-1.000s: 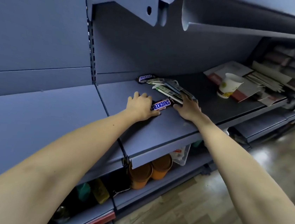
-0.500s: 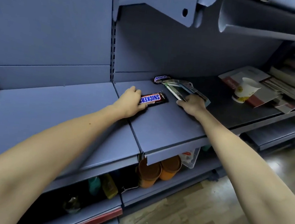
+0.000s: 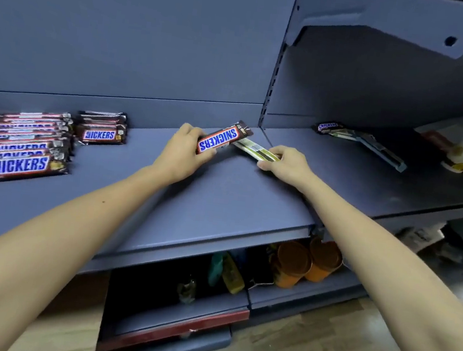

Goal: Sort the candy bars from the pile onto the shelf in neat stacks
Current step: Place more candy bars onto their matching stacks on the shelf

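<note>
On the shelf [image 3: 221, 203], my left hand [image 3: 182, 152] is curling round a Snickers [image 3: 219, 140] by its end. It is likely light, stiff and slick. My right hand [image 3: 286, 164] is pinching green bars [image 3: 256, 150].

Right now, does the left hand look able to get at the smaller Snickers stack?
Probably yes. The left hand, gripping a Snickers bar, is over the same shelf as the smaller Snickers stack, with only bare shelf between them. Its fingers are full, though.

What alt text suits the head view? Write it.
The left hand grips a brown Snickers bar and the right hand holds a flat green-and-white bar over a blue-grey metal shelf; stacked Snickers bars lie at far left.
</note>
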Action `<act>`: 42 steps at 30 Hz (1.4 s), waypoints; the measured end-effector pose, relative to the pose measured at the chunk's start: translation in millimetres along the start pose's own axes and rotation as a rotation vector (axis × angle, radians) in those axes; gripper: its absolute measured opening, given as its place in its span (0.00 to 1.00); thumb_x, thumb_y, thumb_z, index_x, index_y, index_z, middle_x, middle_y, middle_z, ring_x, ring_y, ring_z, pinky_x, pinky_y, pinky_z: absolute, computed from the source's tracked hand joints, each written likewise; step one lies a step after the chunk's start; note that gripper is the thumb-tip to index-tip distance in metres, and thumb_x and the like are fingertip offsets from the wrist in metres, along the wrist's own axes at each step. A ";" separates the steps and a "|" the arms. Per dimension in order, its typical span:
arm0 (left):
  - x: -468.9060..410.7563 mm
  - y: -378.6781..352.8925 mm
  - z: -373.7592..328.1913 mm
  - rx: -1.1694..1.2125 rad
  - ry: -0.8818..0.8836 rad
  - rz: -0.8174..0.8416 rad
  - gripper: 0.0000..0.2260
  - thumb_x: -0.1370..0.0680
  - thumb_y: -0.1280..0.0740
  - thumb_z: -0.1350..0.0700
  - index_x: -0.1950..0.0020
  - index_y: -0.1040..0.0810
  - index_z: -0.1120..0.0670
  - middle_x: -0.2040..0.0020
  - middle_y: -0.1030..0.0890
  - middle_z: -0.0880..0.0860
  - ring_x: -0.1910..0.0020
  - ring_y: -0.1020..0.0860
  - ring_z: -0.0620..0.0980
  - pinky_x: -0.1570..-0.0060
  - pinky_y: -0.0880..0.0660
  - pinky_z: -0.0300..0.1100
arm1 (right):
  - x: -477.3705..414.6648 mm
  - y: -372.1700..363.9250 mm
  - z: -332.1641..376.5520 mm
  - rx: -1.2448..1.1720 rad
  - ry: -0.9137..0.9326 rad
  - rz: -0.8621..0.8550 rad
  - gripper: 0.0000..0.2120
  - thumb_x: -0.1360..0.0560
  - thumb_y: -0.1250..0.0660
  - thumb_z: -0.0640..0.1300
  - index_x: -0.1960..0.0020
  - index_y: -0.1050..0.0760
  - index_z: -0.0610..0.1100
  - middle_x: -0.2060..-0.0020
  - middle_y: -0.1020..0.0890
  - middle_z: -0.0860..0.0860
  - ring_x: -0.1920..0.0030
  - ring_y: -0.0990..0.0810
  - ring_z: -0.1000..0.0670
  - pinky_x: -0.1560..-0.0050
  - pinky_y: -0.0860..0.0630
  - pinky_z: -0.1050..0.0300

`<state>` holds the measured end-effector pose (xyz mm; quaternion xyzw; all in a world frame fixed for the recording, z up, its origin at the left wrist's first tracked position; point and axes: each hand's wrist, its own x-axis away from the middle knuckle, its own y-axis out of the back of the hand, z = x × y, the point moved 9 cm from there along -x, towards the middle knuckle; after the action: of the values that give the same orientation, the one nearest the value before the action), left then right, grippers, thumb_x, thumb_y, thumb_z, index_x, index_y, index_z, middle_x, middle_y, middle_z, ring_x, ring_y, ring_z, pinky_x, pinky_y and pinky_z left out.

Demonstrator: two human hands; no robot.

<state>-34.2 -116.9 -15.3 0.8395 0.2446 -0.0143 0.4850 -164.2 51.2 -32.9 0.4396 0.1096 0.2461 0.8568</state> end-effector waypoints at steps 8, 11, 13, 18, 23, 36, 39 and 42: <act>51.7 49.9 41.7 0.032 -0.031 -0.081 0.14 0.23 0.34 0.55 0.41 0.26 0.61 0.47 0.26 0.59 0.46 0.29 0.54 0.54 0.41 0.31 | 26.1 -61.8 54.6 0.312 0.048 0.109 0.19 0.28 0.33 0.56 0.40 0.26 0.51 0.43 0.23 0.47 0.38 0.29 0.43 0.47 0.40 0.53; 65.1 61.4 50.8 0.069 -0.031 -0.110 0.14 0.23 0.34 0.55 0.41 0.26 0.61 0.47 0.26 0.58 0.46 0.30 0.54 0.54 0.41 0.32 | 36.6 -68.2 76.8 0.368 0.083 0.087 0.21 0.26 0.38 0.59 0.38 0.27 0.50 0.38 0.29 0.47 0.35 0.37 0.41 0.44 0.40 0.52; 74.6 70.0 55.0 0.102 -0.033 -0.140 0.13 0.24 0.34 0.56 0.42 0.26 0.61 0.48 0.26 0.59 0.49 0.31 0.51 0.54 0.42 0.32 | 45.2 -79.9 101.7 0.120 0.127 0.109 0.19 0.24 0.41 0.60 0.40 0.25 0.51 0.39 0.25 0.49 0.34 0.34 0.42 0.38 0.37 0.51; 99.9 90.7 69.4 0.147 0.018 -0.223 0.14 0.25 0.32 0.56 0.43 0.25 0.62 0.48 0.24 0.60 0.50 0.29 0.52 0.57 0.42 0.32 | 74.8 -116.0 170.8 -0.526 0.159 0.195 0.10 0.20 0.43 0.48 0.49 0.26 0.44 0.50 0.20 0.47 0.53 0.23 0.52 0.57 0.27 0.72; 122.8 111.6 107.2 0.189 0.118 -0.189 0.16 0.25 0.32 0.51 0.42 0.24 0.59 0.47 0.21 0.54 0.51 0.26 0.48 0.56 0.35 0.31 | 81.9 -139.9 223.4 -0.415 0.298 0.181 0.09 0.21 0.42 0.43 0.46 0.26 0.40 0.50 0.20 0.43 0.50 0.20 0.42 0.41 0.24 0.49; 197.4 161.3 201.8 1.349 0.543 -0.577 0.08 0.19 0.41 0.60 0.57 0.27 0.53 0.59 0.22 0.49 0.68 0.22 0.39 0.66 0.25 0.31 | 127.9 -216.4 307.9 -0.331 0.496 0.439 0.09 0.25 0.34 0.46 0.47 0.30 0.46 0.58 0.22 0.45 0.61 0.26 0.51 0.58 0.29 0.57; 211.5 162.4 216.0 1.349 0.623 -0.610 0.07 0.20 0.40 0.60 0.57 0.28 0.54 0.59 0.22 0.49 0.61 0.23 0.43 0.60 0.24 0.32 | 124.5 -224.8 305.5 -0.256 0.517 0.418 0.08 0.27 0.31 0.42 0.50 0.28 0.47 0.57 0.21 0.45 0.57 0.26 0.51 0.56 0.29 0.61; 222.9 165.7 232.1 1.073 0.705 -0.590 0.08 0.20 0.40 0.56 0.43 0.29 0.58 0.47 0.23 0.53 0.46 0.23 0.50 0.42 0.24 0.44 | 116.9 -226.1 306.5 -0.126 0.566 0.324 0.11 0.27 0.31 0.40 0.46 0.25 0.42 0.56 0.24 0.49 0.56 0.28 0.52 0.60 0.33 0.69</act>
<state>281.8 -286.9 -62.6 0.8160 0.5636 0.0089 -0.1281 133.2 -214.0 -31.4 0.3117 0.2565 0.4979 0.7676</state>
